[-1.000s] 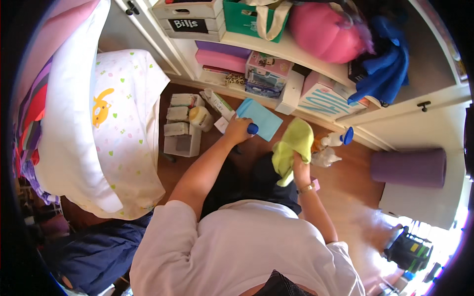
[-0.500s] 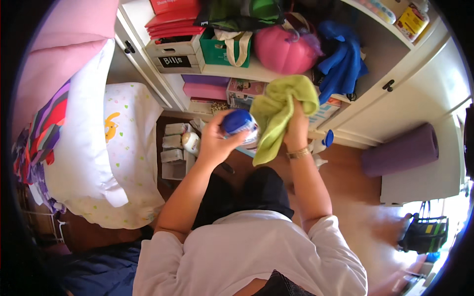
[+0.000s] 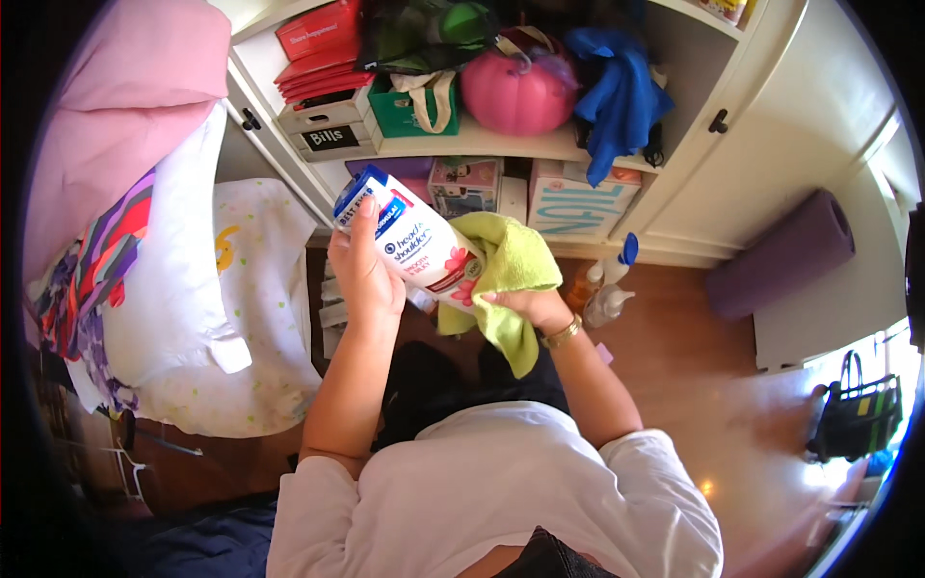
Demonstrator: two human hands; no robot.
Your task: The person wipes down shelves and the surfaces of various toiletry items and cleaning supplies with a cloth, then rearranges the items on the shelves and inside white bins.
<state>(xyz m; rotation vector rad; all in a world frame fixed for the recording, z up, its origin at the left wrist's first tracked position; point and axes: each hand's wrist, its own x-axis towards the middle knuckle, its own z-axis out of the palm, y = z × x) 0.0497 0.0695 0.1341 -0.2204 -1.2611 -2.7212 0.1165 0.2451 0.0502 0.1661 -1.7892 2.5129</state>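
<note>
A white shampoo bottle (image 3: 416, 241) with a blue cap and pink flowers on its label is held tilted in front of me. My left hand (image 3: 366, 275) is wrapped round its cap end, the thumb lying along the front. My right hand (image 3: 528, 306) grips a lime-green cloth (image 3: 511, 252), which is bunched around the lower end of the bottle. Some of the cloth hangs down below the right hand. The fingers behind the bottle and under the cloth are partly hidden.
Several bottles (image 3: 605, 303) stand on the wooden floor right of the cloth. Ahead is a shelf unit (image 3: 520, 144) with a pink pumpkin (image 3: 515, 91) and a wooden box (image 3: 332, 130). Bedding (image 3: 260, 328) lies left; a rolled purple mat (image 3: 785, 255) leans right.
The bottle has been turned so its label faces up, its cap end pointing up and left. My right hand has lowered the cloth and brought it against the bottle's lower end.
</note>
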